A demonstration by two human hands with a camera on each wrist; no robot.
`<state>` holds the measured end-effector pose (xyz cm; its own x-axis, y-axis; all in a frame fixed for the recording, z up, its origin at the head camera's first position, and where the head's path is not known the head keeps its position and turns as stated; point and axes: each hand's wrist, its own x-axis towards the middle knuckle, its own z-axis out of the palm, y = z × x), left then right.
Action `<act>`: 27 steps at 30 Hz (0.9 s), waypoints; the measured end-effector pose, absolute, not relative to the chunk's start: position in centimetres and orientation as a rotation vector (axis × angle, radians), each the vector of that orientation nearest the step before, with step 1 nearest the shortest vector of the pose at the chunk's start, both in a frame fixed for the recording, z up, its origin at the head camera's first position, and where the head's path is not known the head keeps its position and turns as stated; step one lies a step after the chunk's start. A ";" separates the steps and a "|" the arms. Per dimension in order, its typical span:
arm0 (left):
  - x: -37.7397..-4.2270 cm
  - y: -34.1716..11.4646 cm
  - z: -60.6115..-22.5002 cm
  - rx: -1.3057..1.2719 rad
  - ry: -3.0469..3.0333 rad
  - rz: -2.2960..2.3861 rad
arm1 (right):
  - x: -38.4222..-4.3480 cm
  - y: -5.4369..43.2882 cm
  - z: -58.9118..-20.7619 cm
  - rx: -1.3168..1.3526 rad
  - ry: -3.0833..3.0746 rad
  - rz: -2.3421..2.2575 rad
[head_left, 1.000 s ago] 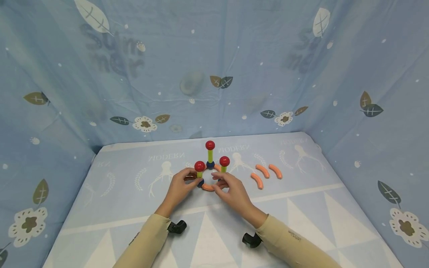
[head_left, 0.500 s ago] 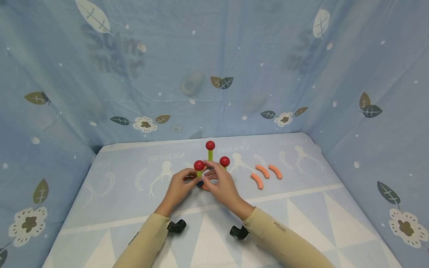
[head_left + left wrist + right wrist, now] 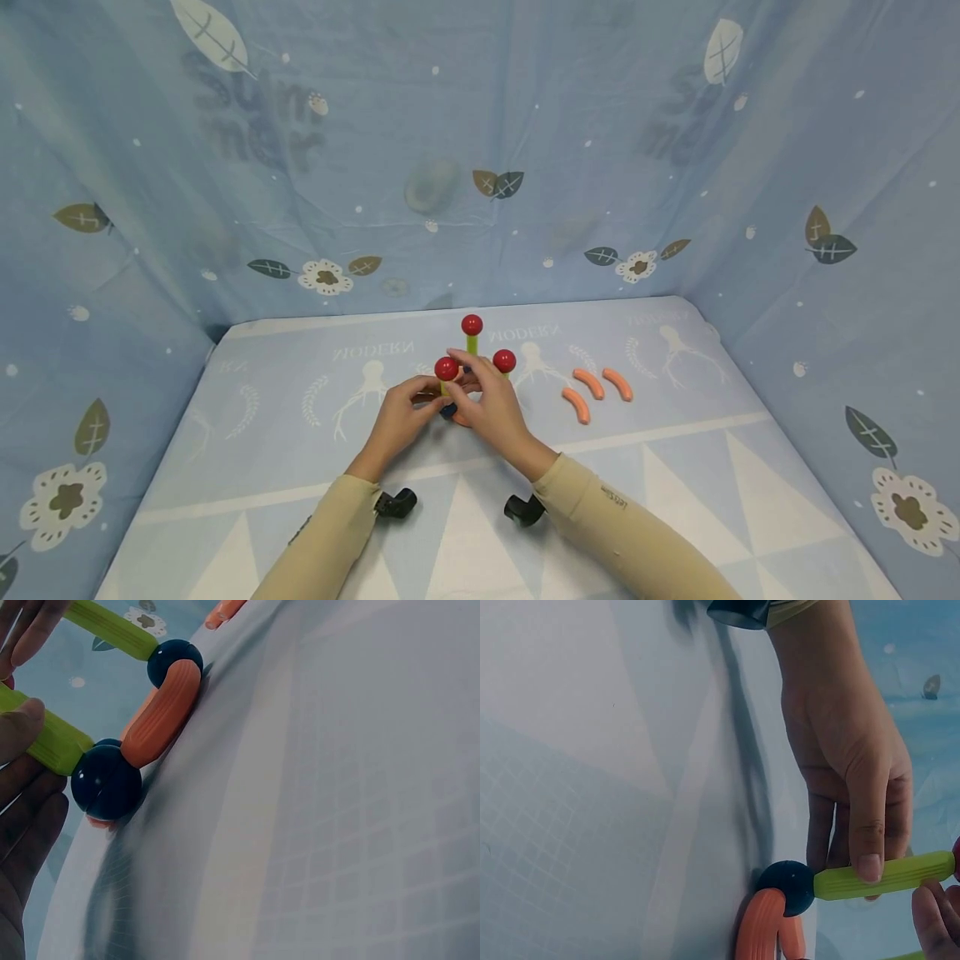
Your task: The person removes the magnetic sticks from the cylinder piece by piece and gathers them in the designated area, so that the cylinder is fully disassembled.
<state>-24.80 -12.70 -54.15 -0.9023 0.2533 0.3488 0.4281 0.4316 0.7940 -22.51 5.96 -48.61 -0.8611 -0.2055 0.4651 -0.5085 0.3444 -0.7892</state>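
Note:
Near the table's middle stands a building toy with orange curved pieces (image 3: 163, 712) and dark blue balls (image 3: 107, 781) at its base. Green rods rise from it, topped by red balls. My left hand (image 3: 399, 418) pinches the near-left green rod (image 3: 907, 874) between thumb and fingers, just above its blue ball. Around the same rod's red ball (image 3: 446, 368) reaches my right hand (image 3: 491, 410), index finger behind it and thumb in front. In the right wrist view its fingertips (image 3: 930, 919) lie at the rod's upper end; firm contact is unclear. The right hand hides much of the base.
Three loose orange curved pieces (image 3: 576, 406) lie on the patterned tablecloth (image 3: 675, 450) to the right. Two more red-topped uprights stand close behind my hands, at the far side (image 3: 472, 325) and the right (image 3: 504, 361). A blue patterned curtain (image 3: 480, 150) surrounds the table.
My right hand has moved left from the right-hand upright to the top of the near-left one. My left hand has stayed on its rod. The loose orange pieces have not moved.

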 end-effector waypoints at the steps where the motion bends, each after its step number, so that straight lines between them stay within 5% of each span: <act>1: -24.8 -12.7 -54.1 -0.605 -2.504 -1.470 | -22.5 5.9 -48.6 0.637 -2.326 1.519; 27: -24.6 -12.9 -54.8 -0.615 -2.448 -1.478 | -21.4 5.5 -49.3 0.694 -2.351 1.532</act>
<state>-24.64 -12.87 -54.75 -0.8893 0.2392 0.3898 0.4563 0.4082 0.7907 -21.35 5.46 -49.31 -0.8551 -0.2529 0.4527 -0.5163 0.3336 -0.7888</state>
